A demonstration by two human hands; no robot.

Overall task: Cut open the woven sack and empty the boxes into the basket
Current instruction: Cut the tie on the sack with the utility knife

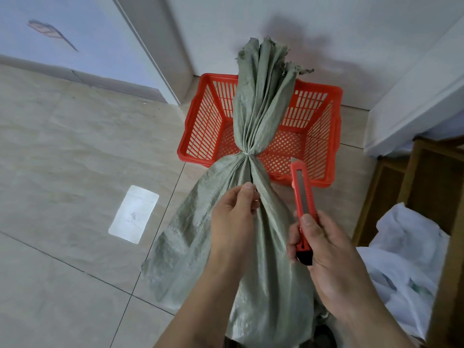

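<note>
Head view: a grey-green woven sack (251,259), tied shut at its neck by a thin white tie (247,153), stands on the tiled floor (75,146) just in front of the person, its gathered top rising in front of an orange-red slatted basket (324,136) that sits on the floor against the wall. The left hand (234,212) pinches the sack fabric just below the tie, while the right hand (326,249) grips a red utility knife (302,204), thumb on its slider and blade tip pointing up toward the basket, close beside the sack's neck. White plastic bags (406,262) lie at the right beside wooden furniture (426,172).
</note>
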